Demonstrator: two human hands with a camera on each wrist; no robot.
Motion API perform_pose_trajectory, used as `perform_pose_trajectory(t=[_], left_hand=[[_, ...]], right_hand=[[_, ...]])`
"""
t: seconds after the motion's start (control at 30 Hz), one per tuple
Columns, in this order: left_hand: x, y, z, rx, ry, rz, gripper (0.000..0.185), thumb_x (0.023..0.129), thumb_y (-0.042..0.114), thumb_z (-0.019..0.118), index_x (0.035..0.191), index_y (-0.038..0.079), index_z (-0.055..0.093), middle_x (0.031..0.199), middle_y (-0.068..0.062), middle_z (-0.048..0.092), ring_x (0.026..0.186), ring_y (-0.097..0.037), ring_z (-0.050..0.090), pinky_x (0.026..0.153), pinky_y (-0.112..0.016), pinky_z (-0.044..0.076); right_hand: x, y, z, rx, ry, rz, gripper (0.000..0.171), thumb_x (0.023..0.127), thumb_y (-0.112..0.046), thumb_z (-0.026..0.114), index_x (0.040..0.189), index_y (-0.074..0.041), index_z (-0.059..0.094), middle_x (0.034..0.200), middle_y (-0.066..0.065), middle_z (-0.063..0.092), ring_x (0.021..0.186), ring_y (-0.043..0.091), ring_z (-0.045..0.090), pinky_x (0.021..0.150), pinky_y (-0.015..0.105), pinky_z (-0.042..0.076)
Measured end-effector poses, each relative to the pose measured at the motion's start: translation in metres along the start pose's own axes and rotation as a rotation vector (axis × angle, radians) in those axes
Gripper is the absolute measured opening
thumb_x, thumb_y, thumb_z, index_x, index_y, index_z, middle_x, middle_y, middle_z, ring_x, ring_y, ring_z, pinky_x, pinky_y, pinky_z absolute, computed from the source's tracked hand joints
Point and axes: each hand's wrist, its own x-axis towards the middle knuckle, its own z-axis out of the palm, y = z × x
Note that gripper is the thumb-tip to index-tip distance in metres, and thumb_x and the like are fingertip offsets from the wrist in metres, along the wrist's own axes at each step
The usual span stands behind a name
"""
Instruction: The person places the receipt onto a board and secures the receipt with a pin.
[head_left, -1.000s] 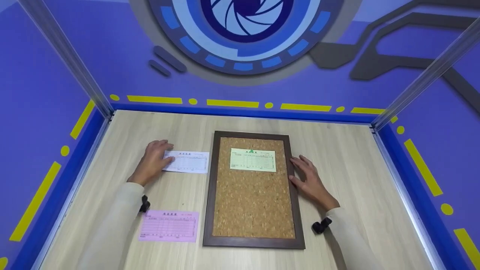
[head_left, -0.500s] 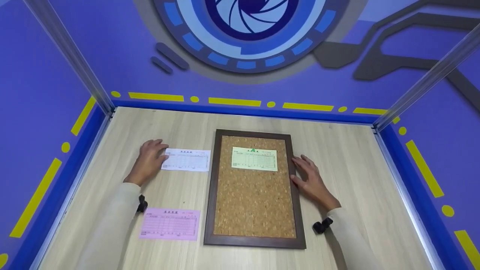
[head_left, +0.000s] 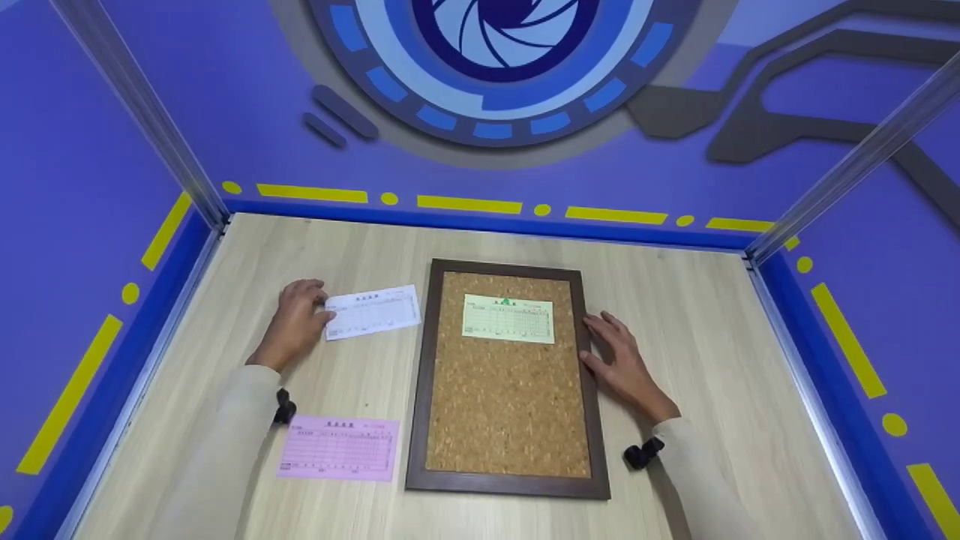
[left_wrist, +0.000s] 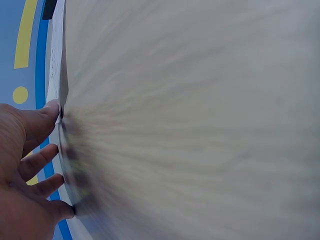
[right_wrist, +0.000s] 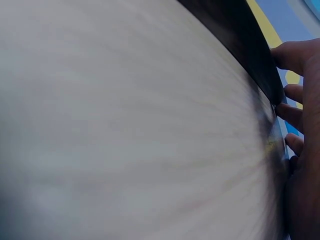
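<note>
A dark-framed cork board (head_left: pixel 592 427) lies flat at the middle of the wooden table (head_left: pixel 712 315). A green slip (head_left: pixel 508 319) rests on its upper part. Left of the board, my left hand (head_left: pixel 295 322) pinches the left end of a white slip (head_left: pixel 373 310), which sits tilted with its right end raised. In the left wrist view the left hand (left_wrist: pixel 25 165) has its thumb on the white slip's (left_wrist: pixel 56 55) edge. My right hand (head_left: pixel 620 361) lies flat on the table with straight fingers against the board's right frame edge. The right wrist view shows the right hand (right_wrist: pixel 302 150) beside the dark frame (right_wrist: pixel 240 45).
A pink slip (head_left: pixel 337 448) lies flat near the front left, beside my left sleeve (head_left: pixel 225 450). Blue walls (head_left: pixel 90 225) with yellow stripes and metal corner posts (head_left: pixel 142 112) close in the table on three sides.
The white slip has turned from lying square to a tilt, right end raised, as my left hand took its left end. The right hand and board have stayed put.
</note>
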Motion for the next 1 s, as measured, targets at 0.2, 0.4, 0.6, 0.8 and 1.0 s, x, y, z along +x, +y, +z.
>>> perform_pose_trajectory(t=[0.2, 0.4, 0.6, 0.8, 1.0], left_hand=[[-0.001, 0.003, -0.002, 0.006, 0.029, -0.004, 0.02, 0.104, -0.002, 0.066, 0.12, -0.014, 0.069, 0.152, -0.029, 0.052, 0.152, -0.046, 0.037, 0.127, -0.063, 0.03], [-0.002, 0.014, -0.006, 0.007, 0.089, 0.004, 0.019, 0.106, 0.0, 0.064, 0.119, -0.012, 0.072, 0.122, -0.027, 0.069, 0.116, -0.04, 0.061, 0.104, -0.058, 0.049], [-0.003, 0.024, -0.013, -0.025, 0.146, 0.023, 0.016, 0.105, -0.005, 0.066, 0.117, -0.008, 0.076, 0.113, -0.025, 0.076, 0.095, -0.033, 0.067, 0.086, -0.048, 0.054], [-0.005, 0.033, -0.021, -0.025, 0.195, 0.088, 0.012, 0.103, -0.007, 0.069, 0.113, -0.008, 0.076, 0.106, -0.025, 0.078, 0.091, -0.034, 0.07, 0.081, -0.047, 0.055], [-0.005, 0.041, -0.03, -0.037, 0.2, 0.104, 0.011, 0.103, -0.007, 0.069, 0.111, -0.006, 0.076, 0.103, -0.021, 0.077, 0.093, -0.033, 0.068, 0.083, -0.047, 0.053]], right_hand=[[-0.001, 0.0, 0.002, 0.012, 0.004, -0.012, 0.063, 0.101, -0.022, 0.078, 0.16, -0.008, 0.057, 0.168, 0.023, 0.047, 0.162, 0.048, 0.029, 0.123, 0.079, 0.017], [-0.002, 0.001, 0.002, 0.009, 0.015, -0.015, 0.064, 0.101, -0.02, 0.078, 0.16, -0.008, 0.057, 0.168, 0.026, 0.046, 0.161, 0.049, 0.03, 0.122, 0.08, 0.018], [-0.002, -0.002, 0.001, 0.0, -0.005, 0.024, 0.064, 0.101, -0.024, 0.079, 0.16, -0.009, 0.057, 0.17, 0.023, 0.045, 0.162, 0.047, 0.028, 0.124, 0.077, 0.019], [-0.001, -0.003, 0.001, -0.013, -0.016, 0.041, 0.065, 0.102, -0.026, 0.079, 0.16, -0.009, 0.057, 0.168, 0.019, 0.049, 0.164, 0.044, 0.027, 0.127, 0.074, 0.018], [-0.001, -0.002, 0.001, -0.021, 0.0, 0.031, 0.066, 0.102, -0.027, 0.079, 0.161, -0.009, 0.056, 0.169, 0.022, 0.047, 0.163, 0.047, 0.028, 0.126, 0.075, 0.02]])
